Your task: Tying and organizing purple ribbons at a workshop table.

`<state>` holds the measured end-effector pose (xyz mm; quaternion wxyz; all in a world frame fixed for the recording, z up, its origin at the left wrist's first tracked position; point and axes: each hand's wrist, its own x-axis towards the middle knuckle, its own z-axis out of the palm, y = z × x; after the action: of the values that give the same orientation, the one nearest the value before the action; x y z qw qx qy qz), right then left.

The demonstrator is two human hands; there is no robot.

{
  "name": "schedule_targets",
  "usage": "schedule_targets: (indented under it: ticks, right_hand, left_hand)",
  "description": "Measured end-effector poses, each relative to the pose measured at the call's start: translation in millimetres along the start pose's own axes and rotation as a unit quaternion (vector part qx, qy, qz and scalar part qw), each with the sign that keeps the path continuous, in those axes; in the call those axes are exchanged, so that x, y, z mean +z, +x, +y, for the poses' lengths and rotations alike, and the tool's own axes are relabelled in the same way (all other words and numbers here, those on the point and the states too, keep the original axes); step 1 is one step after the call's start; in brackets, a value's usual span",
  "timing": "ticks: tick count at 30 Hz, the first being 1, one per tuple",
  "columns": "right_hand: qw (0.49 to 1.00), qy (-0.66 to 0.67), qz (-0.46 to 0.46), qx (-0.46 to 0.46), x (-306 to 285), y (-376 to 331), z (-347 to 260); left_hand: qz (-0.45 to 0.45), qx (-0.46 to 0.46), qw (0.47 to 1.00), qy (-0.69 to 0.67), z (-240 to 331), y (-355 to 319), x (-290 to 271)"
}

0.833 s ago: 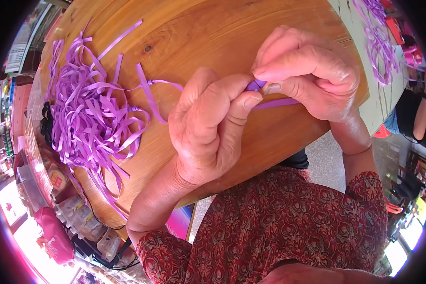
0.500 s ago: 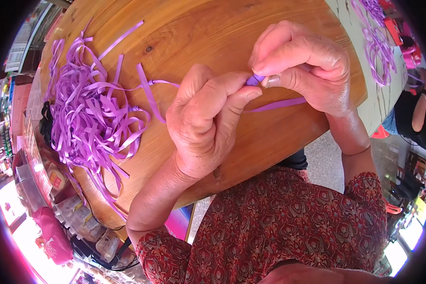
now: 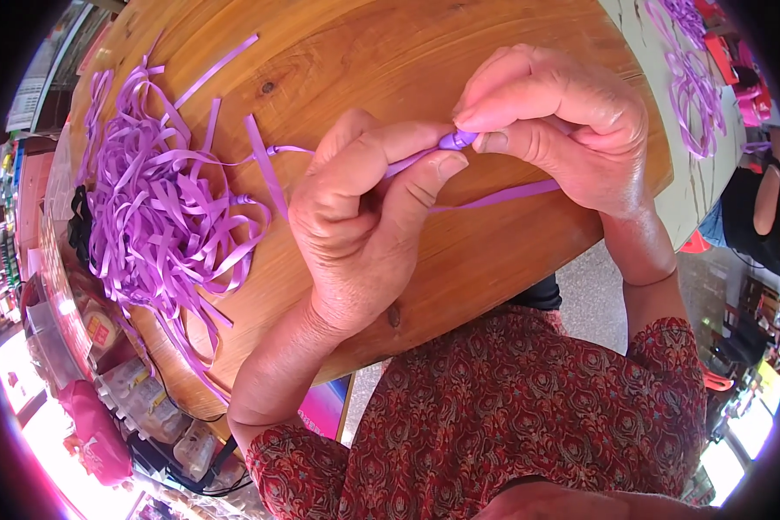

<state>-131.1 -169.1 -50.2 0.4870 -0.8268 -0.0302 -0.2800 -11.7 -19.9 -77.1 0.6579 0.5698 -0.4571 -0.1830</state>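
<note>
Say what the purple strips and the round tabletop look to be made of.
Thin purple strips: probably plastic or satin ribbon, since they are glossy, flat and curl loosely. Round brown tabletop: varnished wood, showing grain lines, a dark knot and a soft sheen.

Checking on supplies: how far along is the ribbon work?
Done: nothing finished is clearly visible. In hand: left hand and right hand pinch one purple ribbon strip over the wooden table. Left: a big loose ribbon pile waits at the left.
</note>
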Motion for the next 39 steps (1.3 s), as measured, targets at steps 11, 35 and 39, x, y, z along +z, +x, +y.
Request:
schedule_targets:
  ticks: [11, 35, 39]
  right_hand:
    - [0.999, -0.032, -0.015, -0.007, -1.3, 0.6, 0.1]
    - [0.992, -0.100, -0.030, -0.076, -2.3, 0.8, -6.0]
    - [0.995, -0.069, -0.028, -0.070, -1.9, 0.6, -7.5]
  left_hand:
    - [-0.010, 0.021, 0.999, 0.048, 4.8, 0.6, -4.1]
    - [-0.085, 0.042, 0.989, 0.118, 17.9, 4.5, -7.4]
    - [-0.091, 0.035, 0.991, 0.096, 16.2, 3.0, -5.5]
